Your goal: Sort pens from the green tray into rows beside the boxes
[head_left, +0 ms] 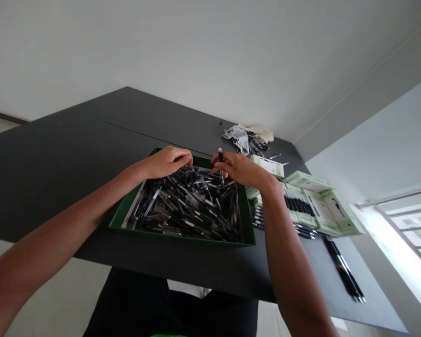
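Now the right hand [242,169] pinches a black pen [220,161] narrowly between its fingers, long axis upright, tip down over the green box [182,237] of loose pens [189,206]; the left hand [168,162], curled just beside it, may hold something, impossible to tell.

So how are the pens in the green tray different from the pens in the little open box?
The pens in the green tray lie jumbled in a big messy heap, but the pens in the little open box sit neatly side by side in a row. The tray's pens are many; the box's are few. The tray is dark green; the box is white and green. Both lots look mostly black, and both sit on the dark table.
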Tool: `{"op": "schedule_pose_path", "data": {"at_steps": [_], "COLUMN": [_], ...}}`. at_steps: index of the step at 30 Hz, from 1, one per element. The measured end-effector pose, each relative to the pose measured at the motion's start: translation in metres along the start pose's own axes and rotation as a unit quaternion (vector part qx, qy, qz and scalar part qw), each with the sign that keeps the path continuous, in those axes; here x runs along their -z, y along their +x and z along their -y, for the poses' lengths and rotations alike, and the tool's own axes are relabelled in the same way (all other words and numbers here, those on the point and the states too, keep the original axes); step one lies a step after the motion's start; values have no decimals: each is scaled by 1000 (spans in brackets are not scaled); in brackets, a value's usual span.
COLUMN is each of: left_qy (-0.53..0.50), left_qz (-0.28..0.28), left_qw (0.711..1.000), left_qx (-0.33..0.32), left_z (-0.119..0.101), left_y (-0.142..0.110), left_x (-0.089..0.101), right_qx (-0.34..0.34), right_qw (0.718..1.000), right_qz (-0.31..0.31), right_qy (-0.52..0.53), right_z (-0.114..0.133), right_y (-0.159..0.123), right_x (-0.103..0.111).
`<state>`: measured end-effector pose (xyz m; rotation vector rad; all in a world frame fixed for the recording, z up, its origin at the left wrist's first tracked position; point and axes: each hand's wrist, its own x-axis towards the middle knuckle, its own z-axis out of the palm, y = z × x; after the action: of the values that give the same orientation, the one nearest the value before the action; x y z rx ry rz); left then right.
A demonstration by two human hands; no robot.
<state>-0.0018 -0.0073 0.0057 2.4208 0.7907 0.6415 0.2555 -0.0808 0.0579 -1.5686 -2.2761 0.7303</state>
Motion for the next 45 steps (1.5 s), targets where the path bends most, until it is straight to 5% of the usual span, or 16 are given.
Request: {"op": "schedule_pose_path", "data": {"at_steps": [6, 11, 18, 24, 34, 41, 43, 45], "left_qy": [-5, 3, 17, 23, 22, 23, 20, 18], "left_qz": [32, 35, 28, 39, 59, 49, 48, 48], "left_qw": [999, 999, 999, 999, 998, 998, 999, 999], "left_qx": [2, 3, 8, 11, 22, 12, 10, 9], "left_z": [2, 1, -2, -2, -1, -1, -1, -2], "left_y": [0, 0, 0, 0, 0, 0, 0, 0], "left_x": [-1, -1, 1, 1, 0, 1, 1, 1], "right_qx": [26, 2, -143, -192, -102, 23, 28, 29], "right_qw": [998, 1000, 976, 943, 958, 991, 985, 957], "right_qz": [-65, 26, 125, 182, 247, 132, 169, 273], "right_qy": [1, 10, -104, -201, -102, -8, 27, 88], "right_z": [6, -1, 0, 17, 19, 22, 32, 42], "right_y": [-3, -5, -20, -14, -7, -8, -8, -8], "right_x": [3, 4, 16, -2, -11, -8, -12, -19]}}
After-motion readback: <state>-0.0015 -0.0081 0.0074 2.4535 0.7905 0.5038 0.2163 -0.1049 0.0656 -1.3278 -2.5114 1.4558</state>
